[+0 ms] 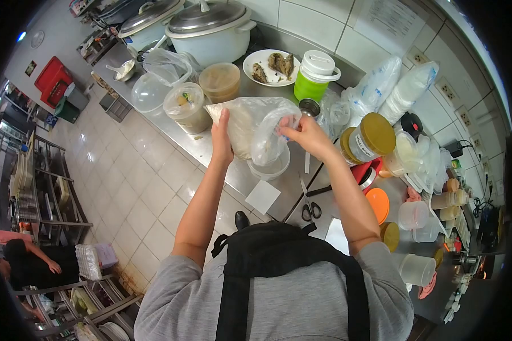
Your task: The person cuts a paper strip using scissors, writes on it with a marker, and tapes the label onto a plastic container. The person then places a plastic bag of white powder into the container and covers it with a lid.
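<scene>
A clear plastic bag [239, 122] with pale, powdery contents is tilted over the steel counter. My left hand [221, 136] supports its left side, fingers pressed against the plastic. At the bag's gathered end, my right hand [304, 135] pinches the clear film. Below the bag stands a clear round tub [272, 166], partly covered by it; its contents are hard to make out. A small white square [263, 196] lies just in front of the tub. Black-handled scissors [311, 210] rest to the right, near my right forearm.
Lidded pots [209, 40], a plate [256, 61] with brown food and a green-and-white jug [313, 79] stand behind. Filled tubs [186, 111] are at left. Gold-lidded jars [372, 136] and an orange lid [377, 206] are at right. Another person's hand [53, 266] is far left.
</scene>
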{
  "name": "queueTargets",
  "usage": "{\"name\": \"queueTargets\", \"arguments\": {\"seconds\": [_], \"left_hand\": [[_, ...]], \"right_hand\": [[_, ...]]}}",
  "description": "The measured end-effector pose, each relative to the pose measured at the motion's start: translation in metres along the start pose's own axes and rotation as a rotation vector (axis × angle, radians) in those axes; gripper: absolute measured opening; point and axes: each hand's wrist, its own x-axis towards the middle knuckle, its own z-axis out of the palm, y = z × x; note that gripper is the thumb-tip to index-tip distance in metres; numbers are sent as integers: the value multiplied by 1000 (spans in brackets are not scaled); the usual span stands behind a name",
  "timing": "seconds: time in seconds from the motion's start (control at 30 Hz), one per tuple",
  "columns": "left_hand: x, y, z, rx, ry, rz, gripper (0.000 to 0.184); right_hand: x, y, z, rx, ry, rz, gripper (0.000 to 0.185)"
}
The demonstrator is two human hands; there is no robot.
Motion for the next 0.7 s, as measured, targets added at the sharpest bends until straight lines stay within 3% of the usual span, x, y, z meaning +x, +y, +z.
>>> {"name": "queueTargets", "arguments": {"seconds": [0.3, 0.6, 0.7], "left_hand": [[-5, 9, 18, 161, -15, 117, 44], [-11, 16, 34, 352, -18, 224, 37], [-12, 14, 36, 444, -30, 287, 35]], "right_hand": [[-10, 9, -5, 90, 71, 3, 27], [-14, 25, -2, 58, 81, 13, 44], [-8, 50, 4, 6, 174, 54, 31]]}}
